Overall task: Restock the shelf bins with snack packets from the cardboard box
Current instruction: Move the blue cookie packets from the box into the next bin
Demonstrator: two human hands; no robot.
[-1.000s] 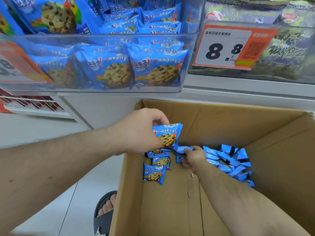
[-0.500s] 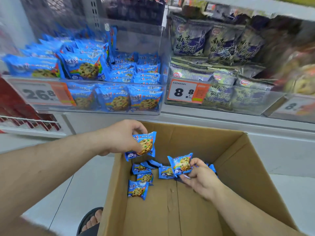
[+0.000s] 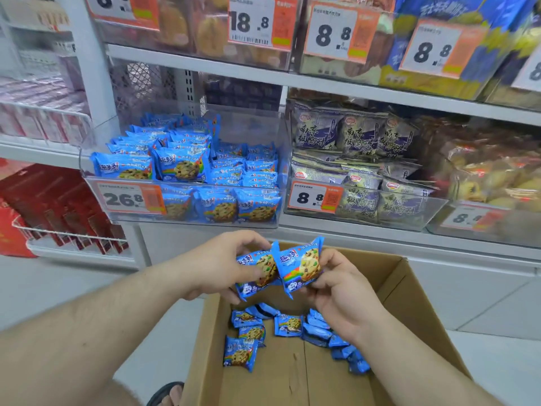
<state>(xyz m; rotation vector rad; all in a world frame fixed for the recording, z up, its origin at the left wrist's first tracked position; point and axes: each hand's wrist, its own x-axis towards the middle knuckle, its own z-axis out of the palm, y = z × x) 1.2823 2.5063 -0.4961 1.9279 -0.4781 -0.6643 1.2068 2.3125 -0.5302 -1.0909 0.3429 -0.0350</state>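
My left hand [image 3: 218, 263] grips a blue cookie packet [image 3: 257, 271] above the open cardboard box [image 3: 409, 312]. Right beside it, my right hand [image 3: 341, 294] holds a second blue cookie packet [image 3: 303, 265], and the two packets touch edge to edge. Several more blue packets [image 3: 288, 325] lie loose on the box floor. Straight ahead on the shelf is the clear bin [image 3: 275, 159] filled with the same blue cookie packets, fronted by a 26.8 price tag [image 3: 130, 198].
To the right of the blue bin, a clear bin of purple snack packets [image 3: 360, 171] carries an 8.8 tag. Higher shelves hold more bins with price tags [image 3: 257, 22]. Red boxes [image 3: 58, 206] fill wire racks at left. A sandalled foot [image 3: 168, 395] stands beside the box.
Both hands rose out of the box, each with a packet, and came together in front of the shelf. My view tilted upward, showing more shelves.
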